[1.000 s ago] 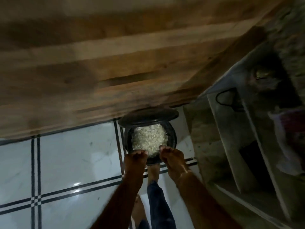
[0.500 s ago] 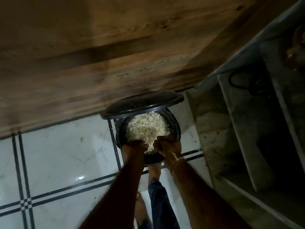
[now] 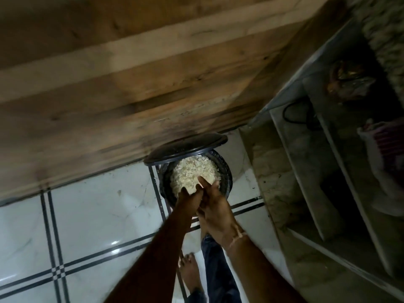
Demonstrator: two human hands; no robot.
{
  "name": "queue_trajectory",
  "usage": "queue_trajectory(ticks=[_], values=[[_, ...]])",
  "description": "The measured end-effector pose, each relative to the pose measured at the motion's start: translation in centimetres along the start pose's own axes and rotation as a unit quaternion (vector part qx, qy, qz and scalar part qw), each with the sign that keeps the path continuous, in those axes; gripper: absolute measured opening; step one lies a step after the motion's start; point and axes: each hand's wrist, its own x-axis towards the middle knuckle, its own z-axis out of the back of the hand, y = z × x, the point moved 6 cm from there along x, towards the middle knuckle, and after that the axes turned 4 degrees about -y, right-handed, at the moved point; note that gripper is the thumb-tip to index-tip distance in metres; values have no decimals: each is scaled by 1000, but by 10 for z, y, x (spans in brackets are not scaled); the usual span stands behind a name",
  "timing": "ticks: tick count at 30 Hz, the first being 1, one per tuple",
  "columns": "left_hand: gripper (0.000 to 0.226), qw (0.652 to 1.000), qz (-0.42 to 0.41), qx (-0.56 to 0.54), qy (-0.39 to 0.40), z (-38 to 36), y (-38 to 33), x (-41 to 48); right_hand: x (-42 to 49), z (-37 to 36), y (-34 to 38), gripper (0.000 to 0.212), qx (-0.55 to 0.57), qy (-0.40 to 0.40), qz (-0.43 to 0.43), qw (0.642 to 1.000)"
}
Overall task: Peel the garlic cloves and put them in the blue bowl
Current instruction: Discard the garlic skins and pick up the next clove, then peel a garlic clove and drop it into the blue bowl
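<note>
Garlic peels (image 3: pixel 192 170) pale, flaky, heaped in round dark bin (image 3: pixel 227 173)

Pale papery garlic peelings (image 3: pixel 192 173) lie heaped inside the dark round bin (image 3: pixel 226 173), lid (image 3: pixel 185 147) raised.

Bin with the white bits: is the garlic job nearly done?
Done: a heap of pale flakes, likely peels, fills the open dark bin. In hand: left hand and right hand meet over it. Left: can't say; no blue bowl or cloves in view.
</note>
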Motion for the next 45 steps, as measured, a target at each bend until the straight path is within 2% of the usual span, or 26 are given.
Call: queue_trajectory(ticks=[1,5,7,9,11,16,22,25,29,33,37,41,45], values=[[72,999,-22,8,-27,9,-2,-13,-17,6,2,64,6,-14,-3,1000],[60,980,-172,63,-74,45,-28,-101,-92,20,29,38,-7,-36,61,997],[54,965,-230,107,-71,54,-31,-158,-146,29,47,32,-34,-38,122,991],[47,946,-286,143,-60,59,-30,-220,-207,44,60,25,-60,-74,190,977],[42,920,-350,169,-47,58,-23,-276,-266,61,66,23,-89,-108,260,956],[40,859,-472,195,6,25,5,-415,-388,128,51,25,-130,-189,363,903],[36,752,-591,275,93,-63,46,-518,-485,228,22,20,-124,-305,426,843],[38,707,-623,314,115,-114,65,-556,-518,286,13,25,-131,-360,450,807],[39,679,-633,339,150,-197,101,-601,-565,373,-4,29,-119,-419,459,774],[37,645,-644,357,203,-276,148,-639,-592,461,-29,26,-94,-456,440,768],[33,632,-638,370,238,-335,182,-659,-610,529,-45,27,-112,-482,418,762],[31,622,-638,393,229,-378,187,-653,-608,578,-47,29,-168,-497,388,758],[37,545,-678,452,196,-412,183,-645,-593,612,-34,32,-240,-527,353,735]])
